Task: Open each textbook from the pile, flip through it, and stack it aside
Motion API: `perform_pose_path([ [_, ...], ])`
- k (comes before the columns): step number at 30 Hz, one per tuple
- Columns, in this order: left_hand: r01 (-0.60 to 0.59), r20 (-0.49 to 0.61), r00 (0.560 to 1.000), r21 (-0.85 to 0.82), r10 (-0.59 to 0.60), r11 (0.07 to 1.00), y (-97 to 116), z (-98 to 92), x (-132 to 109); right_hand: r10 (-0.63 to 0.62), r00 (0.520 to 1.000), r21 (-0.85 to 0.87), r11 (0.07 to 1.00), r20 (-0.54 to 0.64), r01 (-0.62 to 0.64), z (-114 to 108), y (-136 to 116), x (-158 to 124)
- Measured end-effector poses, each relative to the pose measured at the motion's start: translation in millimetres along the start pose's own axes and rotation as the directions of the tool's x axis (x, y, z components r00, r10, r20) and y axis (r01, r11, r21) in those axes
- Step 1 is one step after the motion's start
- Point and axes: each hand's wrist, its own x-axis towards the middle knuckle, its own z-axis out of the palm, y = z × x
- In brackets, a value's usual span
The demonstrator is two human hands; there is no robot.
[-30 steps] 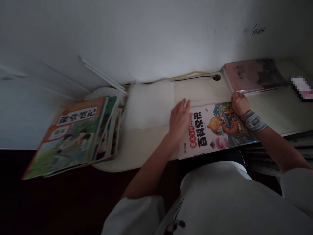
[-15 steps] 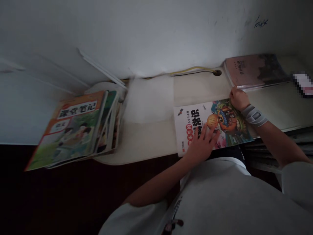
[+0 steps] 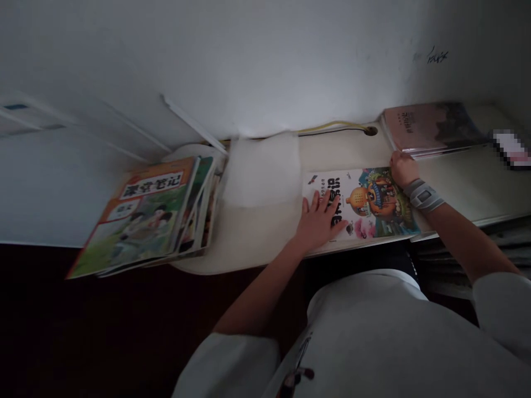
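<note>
A book (image 3: 373, 204) with a bright picture on its cover lies flat on the pale surface (image 3: 464, 182), close to the front edge. The left hand (image 3: 319, 221) lies flat on the book's left end, with its fingers spread out. The right hand (image 3: 401, 168) is at the book's far right corner with its fingers curled; I cannot tell if it grips the corner or only touches it. A grey band (image 3: 423, 196) is on that wrist.

Just behind the right hand lies a pink book (image 3: 427, 130). A white sheet (image 3: 263, 171) lies just left of the picture book. Further left, a pile of books (image 3: 145, 215) hangs over the edge of the surface. A yellow cord (image 3: 327, 126) runs along the wall to a hole (image 3: 370, 131).
</note>
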Motion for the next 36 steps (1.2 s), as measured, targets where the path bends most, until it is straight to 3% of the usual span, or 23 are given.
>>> perform_pose_path([
  [5,0.054,-0.005,0.999,0.009,-0.054,0.999,13,1.4,-7,-0.028,0.999,-0.008,1.0,0.016,0.028,-14,-3,-2],
  [8,0.051,0.013,0.999,-0.004,-0.051,0.999,21,-6.7,-6,-0.147,0.986,-0.004,0.989,-0.078,0.147,-34,-22,-25],
  [10,-0.025,-0.016,1.0,-0.001,0.025,1.0,27,-13.2,0,-0.335,0.929,0.011,0.94,-0.159,0.341,-43,-44,-52],
  [12,-0.144,-0.026,0.989,0.011,0.144,0.99,32,-16.8,8,-0.537,0.831,0.053,0.834,-0.149,0.549,-44,-67,-84],
  [14,-0.216,0.016,0.976,0.013,0.215,0.976,35,-15.4,16,-0.642,0.758,0.115,0.749,-0.113,0.652,-36,-84,-111],
  [15,-0.22,0.036,0.975,0.01,0.219,0.975,35,-13.0,18,-0.658,0.746,0.144,0.733,-0.097,0.665,-30,-87,-121],
  [18,-0.145,0.019,0.989,0.001,0.145,0.989,27,-3.0,19,-0.644,0.764,0.19,0.745,-0.048,0.64,-13,-73,-132],
  [22,0.032,-0.044,0.998,-0.014,-0.032,0.999,-4,2.7,11,-0.565,0.825,0.155,0.813,-0.019,0.561,-5,-17,-125],
  [27,0.313,-0.215,0.927,-0.015,-0.309,0.95,-53,-13.0,20,-0.324,0.946,0.067,0.944,0.006,0.322,-8,39,-91],
  [32,0.41,-0.185,0.846,-0.375,-0.501,0.831,-79,-31.8,66,-0.109,0.993,0.288,0.953,0.042,0.092,-7,34,-30],
  [36,0.371,-0.183,0.834,-0.513,-0.521,0.774,-82,-32.2,84,-0.063,0.998,0.323,0.944,-0.009,0.063,1,22,-9],
])
